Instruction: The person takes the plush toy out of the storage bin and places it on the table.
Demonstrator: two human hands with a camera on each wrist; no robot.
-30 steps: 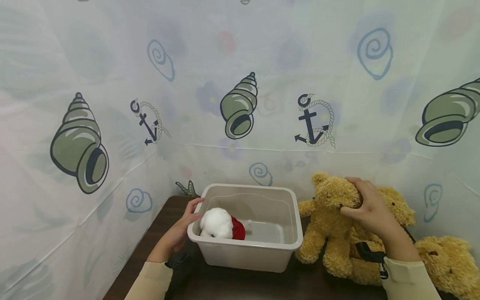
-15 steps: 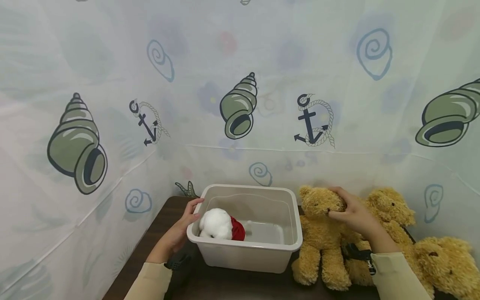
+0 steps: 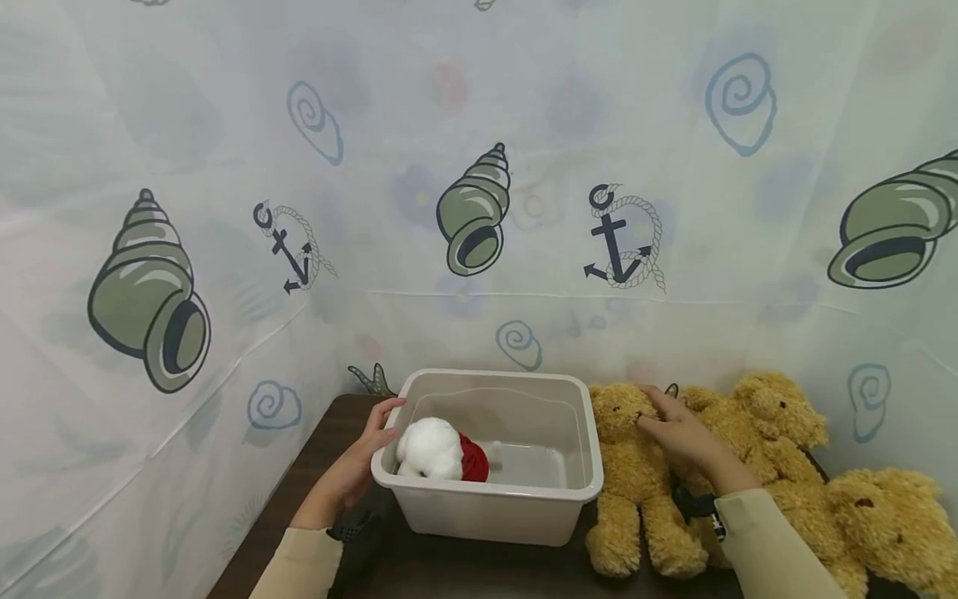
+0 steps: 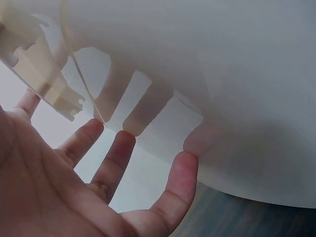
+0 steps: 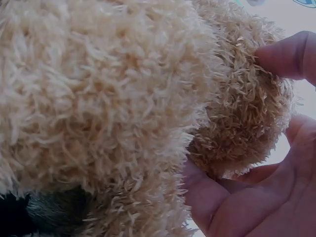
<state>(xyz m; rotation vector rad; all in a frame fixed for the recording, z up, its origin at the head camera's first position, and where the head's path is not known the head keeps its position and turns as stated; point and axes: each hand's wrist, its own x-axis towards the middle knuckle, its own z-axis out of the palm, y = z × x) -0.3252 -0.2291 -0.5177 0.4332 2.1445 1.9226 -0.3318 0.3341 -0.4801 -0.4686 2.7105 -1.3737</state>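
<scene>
A tan, curly-furred teddy bear (image 3: 624, 474) sits upright at the right side of the beige plastic bin (image 3: 494, 507). My right hand (image 3: 684, 437) holds the bear's head from its right side; in the right wrist view the fur (image 5: 98, 98) fills most of the frame, with my right hand (image 5: 266, 197) around its edge. On the bin's left side, my left hand (image 3: 355, 462) touches the rim with extended fingers. Up close, the fingertips (image 4: 129, 140) of my left hand rest against the pale, glossy bin wall (image 4: 256, 98). Inside the bin's left part lies a white plush toy (image 3: 432, 449) with a red garment.
Further right, another teddy bear (image 3: 778, 416) leans behind my forearm, and a third bear (image 3: 891, 524) lies at the right edge. All rest on a dark brown table (image 3: 329, 433). A shell-and-anchor patterned curtain (image 3: 404, 166) hangs behind and to the left.
My right hand has lowered the teddy bear and shifted it left, from above the other bears to beside the bin. The left hand and bin have stayed almost still.
</scene>
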